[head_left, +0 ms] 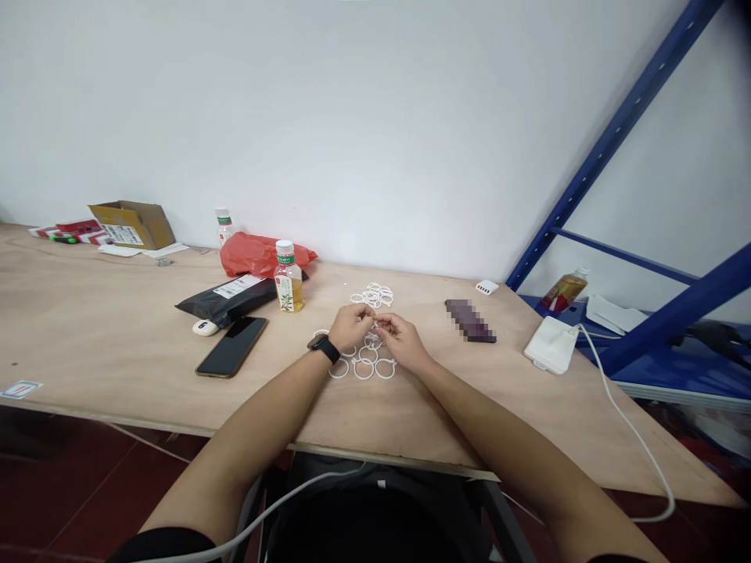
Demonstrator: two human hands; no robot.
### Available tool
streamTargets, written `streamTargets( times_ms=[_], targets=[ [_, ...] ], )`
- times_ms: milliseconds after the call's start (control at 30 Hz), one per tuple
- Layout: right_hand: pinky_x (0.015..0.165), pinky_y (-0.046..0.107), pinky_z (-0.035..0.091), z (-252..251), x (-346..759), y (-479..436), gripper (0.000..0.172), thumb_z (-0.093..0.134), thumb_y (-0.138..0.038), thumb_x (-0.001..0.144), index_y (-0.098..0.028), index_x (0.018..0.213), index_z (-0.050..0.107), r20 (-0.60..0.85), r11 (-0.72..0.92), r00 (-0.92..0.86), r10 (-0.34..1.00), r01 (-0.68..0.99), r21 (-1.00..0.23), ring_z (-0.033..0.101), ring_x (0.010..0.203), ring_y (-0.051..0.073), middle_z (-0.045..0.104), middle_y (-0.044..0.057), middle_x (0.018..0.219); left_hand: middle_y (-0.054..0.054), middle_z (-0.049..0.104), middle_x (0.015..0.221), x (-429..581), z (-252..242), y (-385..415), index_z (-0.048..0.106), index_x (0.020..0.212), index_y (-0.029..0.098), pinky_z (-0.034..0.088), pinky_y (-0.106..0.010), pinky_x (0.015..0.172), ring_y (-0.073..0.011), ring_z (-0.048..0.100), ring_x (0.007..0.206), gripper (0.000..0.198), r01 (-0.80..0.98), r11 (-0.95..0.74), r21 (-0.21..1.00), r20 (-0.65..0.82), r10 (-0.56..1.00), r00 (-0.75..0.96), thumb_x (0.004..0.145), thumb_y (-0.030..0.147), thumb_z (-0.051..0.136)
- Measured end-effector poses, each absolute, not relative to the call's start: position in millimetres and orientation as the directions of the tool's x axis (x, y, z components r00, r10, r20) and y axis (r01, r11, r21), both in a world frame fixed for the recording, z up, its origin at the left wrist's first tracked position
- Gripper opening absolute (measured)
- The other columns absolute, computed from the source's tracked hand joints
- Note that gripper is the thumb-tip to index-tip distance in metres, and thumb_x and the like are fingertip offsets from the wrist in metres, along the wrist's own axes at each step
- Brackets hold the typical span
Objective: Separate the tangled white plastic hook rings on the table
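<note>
My left hand (350,328) and my right hand (404,342) are curled close together, with the fingertips (374,319) pinched in toward each other just above a cluster of thin white plastic rings (364,361). The fingertips meet over the rings, but the view is too small for me to tell which ring, if any, they have hold of. The rings lie right under my palms on the pale plywood tabletop (446,414), and a heap of matching thin white plastic rings (371,295) sits just beyond my hands. A black smartwatch (321,348) wraps my left wrist.

Further left lie a black smartphone (231,346), a clear bottle of yellow drink with a white cap (289,277), a black plastic parcel with a white label (226,303) and a red plastic bag (264,254). An open brown cardboard box (132,224) stands near the wall. To my right are a blurred dark rectangular object (469,320) and a white rectangular charger (550,344) with a white cable (630,426) running over the table edge, beside a blue metal shelving frame (610,148).
</note>
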State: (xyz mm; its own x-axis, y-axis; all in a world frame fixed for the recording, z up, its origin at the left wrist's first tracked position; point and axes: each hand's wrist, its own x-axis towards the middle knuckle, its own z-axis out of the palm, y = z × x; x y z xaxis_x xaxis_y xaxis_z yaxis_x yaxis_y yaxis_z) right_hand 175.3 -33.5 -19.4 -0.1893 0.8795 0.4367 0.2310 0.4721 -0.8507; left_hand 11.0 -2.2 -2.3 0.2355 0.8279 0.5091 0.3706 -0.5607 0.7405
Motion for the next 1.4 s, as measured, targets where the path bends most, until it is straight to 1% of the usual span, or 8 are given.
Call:
streamTargets(
  times_ms=[200,367,567,767,900,1067,1233,1400],
  targets=[
    [0.077,0.034,0.052,-23.3,196.6,-1.1,0.036,0.052,-0.031,0.087,-0.024,0.121,0.062,0.487,0.465,-0.067,0.871,0.437,-0.770,0.062,0.076,0.017,0.065,0.007,0.108,-0.004,0.073,0.084,6.4,-3.9,0.7,0.070,0.091,0.015,0.050,-0.026,0.073,-0.0150,0.064,0.073,0.026,0.430,-0.569,0.701,0.474,0.822,0.316,0.076,0.014,0.049],
    [0.104,0.037,0.039,-31.5,212.2,44.9,0.049,0.044,-0.010,0.081,-0.017,0.128,0.057,0.431,0.376,-0.153,0.889,0.781,-0.499,0.052,0.119,0.024,0.052,0.012,0.132,-0.003,0.074,0.094,7.9,-11.0,3.9,0.069,0.106,0.018,0.052,-0.030,0.081,-0.0170,0.066,0.080,0.036,0.523,-0.607,0.599,0.436,0.795,0.422,0.073,0.012,0.053],
    [0.095,0.036,0.044,-37.7,208.7,61.9,0.041,0.048,-0.012,0.084,-0.023,0.122,0.061,0.274,0.288,-0.197,0.941,0.891,-0.350,0.056,0.115,0.027,0.044,0.010,0.143,-0.005,0.073,0.093,2.2,-9.2,10.6,0.069,0.104,0.017,0.051,-0.031,0.082,-0.0173,0.065,0.081,0.027,0.551,-0.555,0.623,0.560,0.809,0.181,0.082,0.018,0.053],
    [0.089,0.034,0.044,-38.9,214.2,42.4,0.017,0.048,-0.021,0.086,-0.020,0.094,0.063,0.354,0.317,-0.166,0.920,0.846,-0.428,0.058,0.102,0.023,0.054,0.010,0.124,-0.006,0.072,0.094,-2.5,-8.1,15.0,0.068,0.102,0.015,0.051,-0.030,0.077,-0.0164,0.063,0.079,0.025,0.488,-0.493,0.720,0.534,0.843,0.064,0.084,0.017,0.050],
    [0.085,0.033,0.044,-32.6,207.6,23.4,0.015,0.045,-0.025,0.087,-0.020,0.091,0.059,0.486,0.411,-0.100,0.868,0.693,-0.592,0.057,0.090,0.020,0.060,0.006,0.097,-0.006,0.069,0.104,-0.8,-11.1,14.2,0.067,0.106,0.016,0.050,-0.033,0.087,-0.0174,0.062,0.087,0.032,0.534,-0.582,0.613,0.596,0.785,0.171,0.078,0.012,0.053],
    [0.074,0.031,0.044,-23.4,188.8,2.7,0.012,0.048,-0.031,0.085,-0.022,0.085,0.056,0.476,0.452,-0.088,0.875,0.503,-0.737,0.054,0.073,0.017,0.059,0.001,0.082,-0.009,0.062,0.119,4.1,-14.7,11.1,0.062,0.118,0.018,0.044,-0.038,0.101,-0.0220,0.057,0.110,0.040,0.532,-0.695,0.484,0.609,0.703,0.366,0.079,0.014,0.056],
    [0.071,0.029,0.044,-21.1,185.4,-2.1,0.014,0.047,-0.033,0.087,-0.022,0.086,0.056,0.454,0.462,-0.124,0.882,0.410,-0.786,0.054,0.073,0.017,0.059,0.000,0.078,-0.008,0.063,0.118,5.9,-15.8,10.4,0.060,0.117,0.019,0.047,-0.038,0.097,-0.0202,0.061,0.100,0.035,0.534,-0.684,0.496,0.597,0.716,0.362,0.083,0.017,0.057],
    [0.067,0.029,0.045,-20.4,185.0,-3.8,0.016,0.046,-0.035,0.089,-0.021,0.087,0.055,0.433,0.464,-0.168,0.885,0.357,-0.810,0.055,0.070,0.016,0.058,0.000,0.075,-0.004,0.069,0.097,4.7,-13.7,10.1,0.063,0.105,0.019,0.050,-0.030,0.076,-0.0155,0.062,0.075,0.022,0.543,-0.621,0.566,0.567,0.771,0.290,0.086,0.030,0.059]
  ],
)
